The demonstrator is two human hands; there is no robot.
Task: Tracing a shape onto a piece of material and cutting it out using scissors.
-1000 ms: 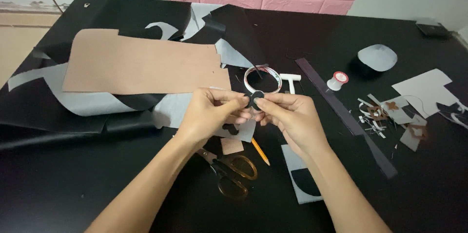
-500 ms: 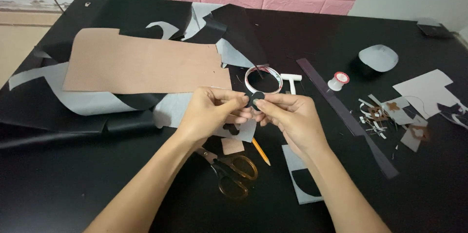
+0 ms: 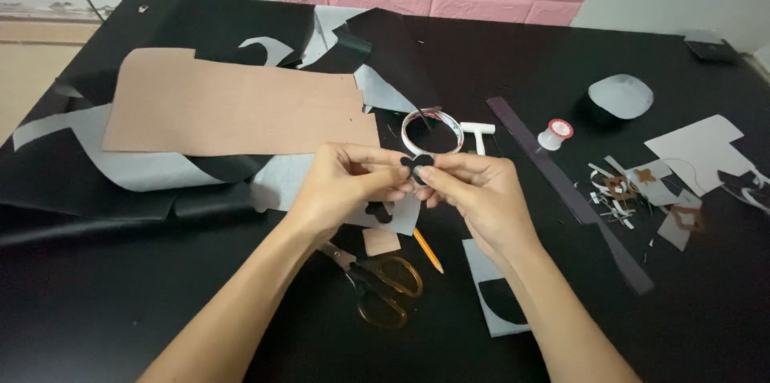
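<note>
On the black surface (image 3: 521, 62), a large brown sheet (image 3: 233, 106) lies left, scissors (image 3: 377, 283) near the wrists. Above these, left hand (image 3: 341, 186) and right hand (image 3: 477, 194) meet, fingertips pinched together on a small black cutout (image 3: 417, 165).

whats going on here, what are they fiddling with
A person sits over a black table strewn with cut sheet material. Both hands are raised just above it, the left hand and right hand meeting around a small black cut-out piece pinched at the fingers. Below the hands lie scissors with amber handles and an orange pencil. A large tan sheet lies to the left, and a roll of tape sits just beyond the hands.
</note>
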